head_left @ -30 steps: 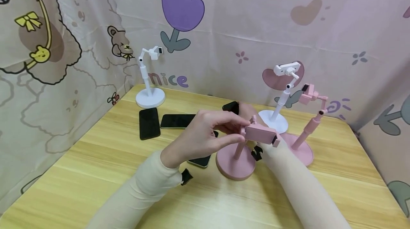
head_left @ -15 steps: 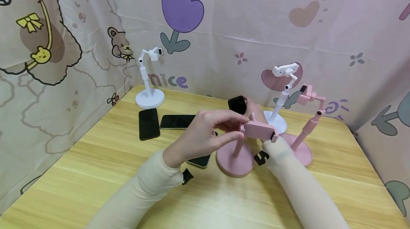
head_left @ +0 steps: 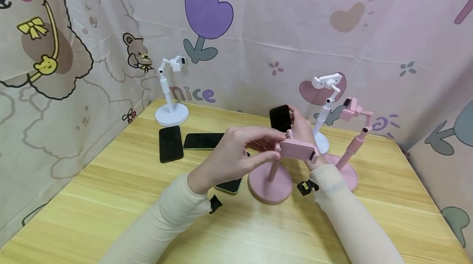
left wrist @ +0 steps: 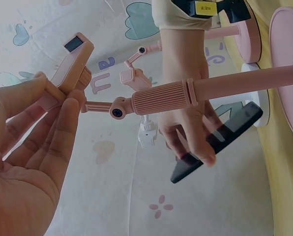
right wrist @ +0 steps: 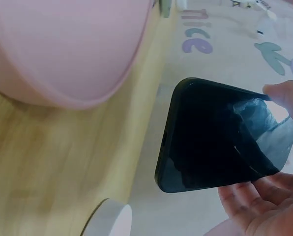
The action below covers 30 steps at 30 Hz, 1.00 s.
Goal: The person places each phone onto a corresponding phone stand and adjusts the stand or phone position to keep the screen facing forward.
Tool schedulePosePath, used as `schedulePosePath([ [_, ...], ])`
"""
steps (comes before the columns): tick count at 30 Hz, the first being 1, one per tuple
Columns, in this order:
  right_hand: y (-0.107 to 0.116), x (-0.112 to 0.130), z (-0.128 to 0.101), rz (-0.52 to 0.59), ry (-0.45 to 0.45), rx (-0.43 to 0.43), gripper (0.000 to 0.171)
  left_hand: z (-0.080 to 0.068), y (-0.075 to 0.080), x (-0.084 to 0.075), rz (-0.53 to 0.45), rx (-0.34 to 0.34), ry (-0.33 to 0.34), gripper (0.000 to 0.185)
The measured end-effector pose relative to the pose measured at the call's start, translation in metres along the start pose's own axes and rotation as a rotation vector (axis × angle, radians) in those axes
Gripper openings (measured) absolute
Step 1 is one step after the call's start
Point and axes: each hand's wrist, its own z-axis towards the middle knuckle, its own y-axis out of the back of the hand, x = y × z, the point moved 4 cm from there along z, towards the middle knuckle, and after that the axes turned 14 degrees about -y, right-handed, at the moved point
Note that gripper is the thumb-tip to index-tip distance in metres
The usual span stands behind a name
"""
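Left hand [head_left: 236, 155]: fingers pinch the clamp head [head_left: 297, 150] of the near pink phone stand [head_left: 271, 173], steadying it.
Right hand [head_left: 301, 126]: fingers grasp a black phone [head_left: 280, 118], raised just behind and above the clamp, not yet touching it.
Status, as judged: phone lifted off the desk [head_left: 148, 198]; seating it in the clamp remains.
Beyond the fingers: three phones [head_left: 171, 143] lying flat; two white stands; a second pink stand [head_left: 349, 145].

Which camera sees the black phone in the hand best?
The right wrist view: the black phone fills the frame. The head view shows it small behind the pink stand; the left wrist view shows it edge-on in the right hand.
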Motion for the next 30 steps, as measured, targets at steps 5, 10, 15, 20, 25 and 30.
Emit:
schedulePosePath([
  [5,0.008,0.004,-0.005,0.004,-0.022,-0.022,0.077,0.000,-0.001,0.000,0.001,0.000,0.006,0.033],
  [10,0.015,0.007,-0.012,-0.020,0.025,-0.071,0.077,0.000,-0.001,0.000,-0.013,-0.001,0.020,0.033],
  [15,0.020,0.008,-0.016,-0.015,0.067,-0.106,0.076,0.000,-0.001,0.000,-0.015,-0.004,0.030,0.032],
  [20,0.026,0.008,-0.022,-0.034,0.063,-0.122,0.080,0.000,-0.002,-0.001,-0.013,-0.006,0.036,0.030],
  [25,0.034,0.004,-0.031,0.087,-0.051,-0.062,0.083,0.000,-0.003,-0.001,-0.010,-0.007,0.040,0.030],
  [30,0.044,0.003,-0.036,0.142,-0.043,-0.071,0.085,0.001,-0.002,-0.002,-0.012,-0.007,0.044,0.030],
])
